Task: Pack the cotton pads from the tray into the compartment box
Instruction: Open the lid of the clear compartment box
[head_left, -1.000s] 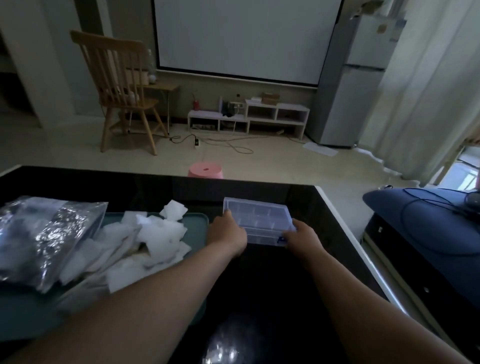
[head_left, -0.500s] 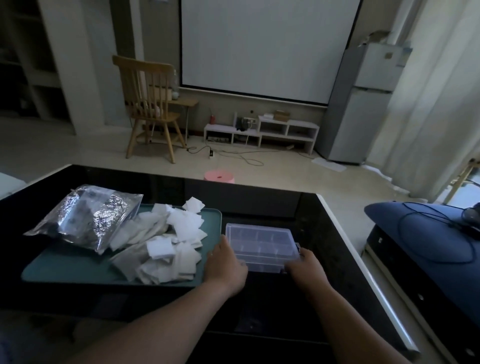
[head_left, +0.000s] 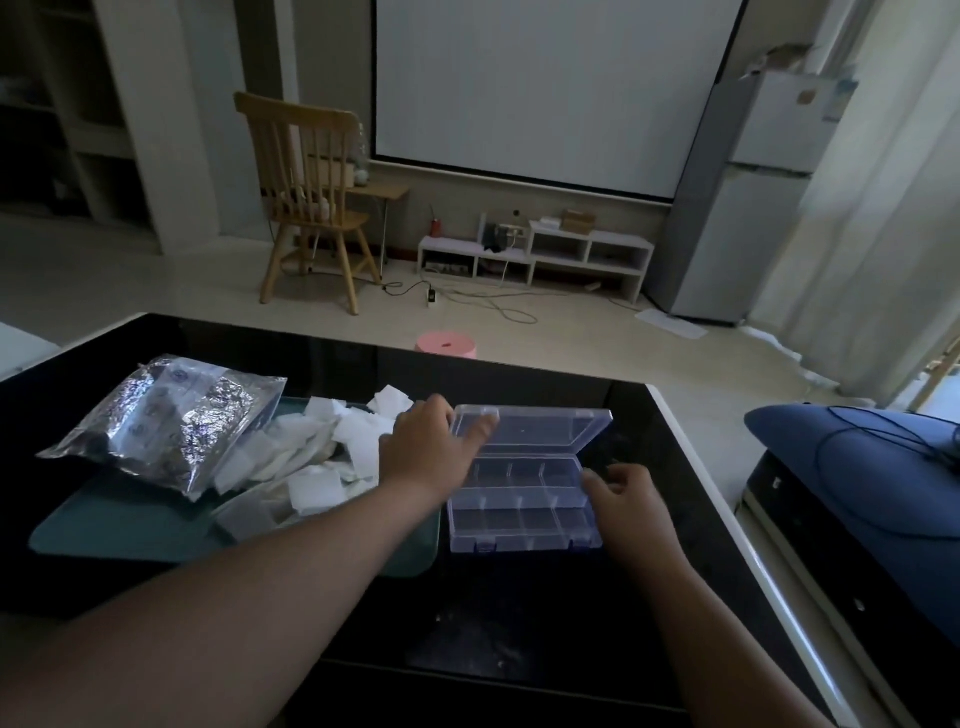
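Clear compartment box (head_left: 522, 499) is sitting open on table (head_left: 519, 597), just R of tray (head_left: 130, 530), with lid (head_left: 550, 428) tilting back. Left hand (head_left: 426, 447) is pinching lid's L corner. Right hand (head_left: 623, 491) is curling at box's R edge, but grip can't be confirmed. Cotton pads (head_left: 322, 457) are lying piled in tray.

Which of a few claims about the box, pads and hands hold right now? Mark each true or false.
1. The compartment box has its lid open. True.
2. Cotton pads fill its compartments. False: the compartments look empty; the pads lie on the tray.
3. The left hand holds the lid. True.
4. The foil bag lies right of the box. False: it lies on the tray, left of the box.
5. The right hand holds a pad. False: it holds none, beside the box's right edge.
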